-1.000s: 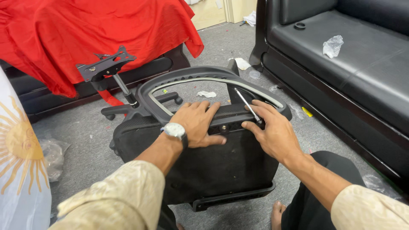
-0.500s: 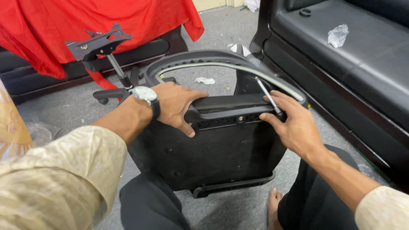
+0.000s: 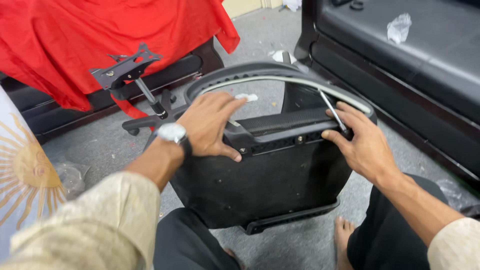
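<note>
Across the upper right, a black sofa [image 3: 425, 75], cut off by the top and right edges, with a crumpled white wrapper [image 3: 398, 27] on its seat. Upper left, a red cloth [image 3: 100, 40] draped over a dark low bench, most of the bench hidden beneath. In the centre, on the grey floor [image 3: 90, 145], a black chair seat [image 3: 260, 180] tilted up between the knees, underside facing the camera, joined to a curved grey backrest frame [image 3: 280, 75] arching away behind; lower rim partly hidden by dark trouser legs. Behind and left, a chair base with gas cylinder and mounting plate [image 3: 127, 72], wheels mostly hidden behind the seat. At far left, a white-and-blue cloth with a sun emblem [image 3: 20, 170], cut off by the frame edge. Left hand [image 3: 210, 127] laid flat on the seat's top bracket, fingers loosely spread, thumb hooked under the edge, silver wristwatch [image 3: 171, 133] on the wrist. Right hand [image 3: 360, 142] curled over the seat's right corner, fingers pinching a thin metal tool [image 3: 332, 112]; tip hidden behind the fingers, hard to identify. One bare foot [image 3: 344, 235] below, toes only partly visible.
</note>
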